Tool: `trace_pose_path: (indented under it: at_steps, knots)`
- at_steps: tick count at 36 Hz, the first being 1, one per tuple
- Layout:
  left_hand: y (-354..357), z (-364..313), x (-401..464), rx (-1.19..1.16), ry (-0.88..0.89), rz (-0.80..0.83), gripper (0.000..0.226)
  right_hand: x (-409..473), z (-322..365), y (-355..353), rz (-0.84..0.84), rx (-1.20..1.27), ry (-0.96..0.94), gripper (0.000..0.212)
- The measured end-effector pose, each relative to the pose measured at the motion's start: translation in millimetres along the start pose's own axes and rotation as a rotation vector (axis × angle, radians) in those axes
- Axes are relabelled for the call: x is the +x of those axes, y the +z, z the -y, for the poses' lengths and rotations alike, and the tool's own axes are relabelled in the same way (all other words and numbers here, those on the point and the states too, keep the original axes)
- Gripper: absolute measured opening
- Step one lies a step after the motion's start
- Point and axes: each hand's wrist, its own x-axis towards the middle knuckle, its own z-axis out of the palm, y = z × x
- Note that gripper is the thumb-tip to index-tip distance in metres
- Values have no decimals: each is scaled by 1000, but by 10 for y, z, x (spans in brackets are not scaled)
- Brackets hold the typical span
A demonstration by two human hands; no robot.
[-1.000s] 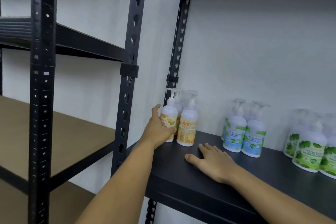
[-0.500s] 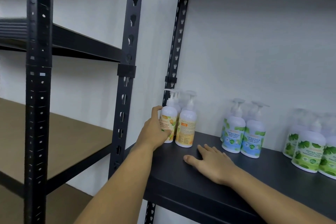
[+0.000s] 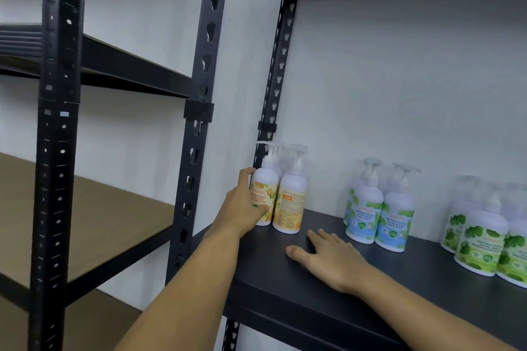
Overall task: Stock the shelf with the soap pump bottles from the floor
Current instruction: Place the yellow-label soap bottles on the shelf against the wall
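On the dark shelf board (image 3: 285, 288) stand groups of white soap pump bottles. My left hand (image 3: 242, 208) grips the orange-label bottle (image 3: 266, 191) at the shelf's left end, thumb across its front, bottle upright on the board. A second orange-label bottle (image 3: 291, 205) touches it on the right, with more pumps behind. My right hand (image 3: 330, 259) rests flat on the board in front, fingers straight, holding nothing. Two blue-label bottles (image 3: 376, 216) stand further right, and green-label bottles (image 3: 484, 242) at the right edge.
A black perforated upright (image 3: 199, 122) stands just left of my left hand, another post (image 3: 273, 88) behind the bottles. A neighbouring rack (image 3: 57, 151) on the left has brown boards (image 3: 99, 222). A white wall backs the shelves, and a dark shelf hangs overhead.
Little has changed: my left hand stays on the orange-label bottle, which now shows more of its front label. My right hand has not moved.
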Motion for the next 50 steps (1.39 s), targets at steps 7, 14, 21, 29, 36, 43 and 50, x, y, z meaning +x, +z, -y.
trace_pose_path:
  at_steps: [7, 14, 21, 29, 36, 43, 50]
  knots:
    - [0, 3, -8, -4, -1, -1, 79, 7, 1, 12, -5, 9, -1, 92]
    - [2, -10, -25, 10, -5, -5, 79, -11, -5, 11, -8, 24, -4, 92]
    - [4, -34, -39, 24, -6, -17, 80, -14, -18, 4, -13, 31, -14, 91]
    - [2, -54, -50, 34, -31, -15, 80, 2, -26, 14, -29, 40, -20, 92]
    - [19, -87, -141, 164, -164, -9, 96, 28, -51, 31, -97, 79, -30, 91]
    - [-130, -129, -462, 729, -352, 205, 84, -51, -37, -24, -170, 128, -45, 72]
    - [-203, -228, -678, 843, -311, 358, 78, -40, 165, -213, -452, 460, -66, 63]
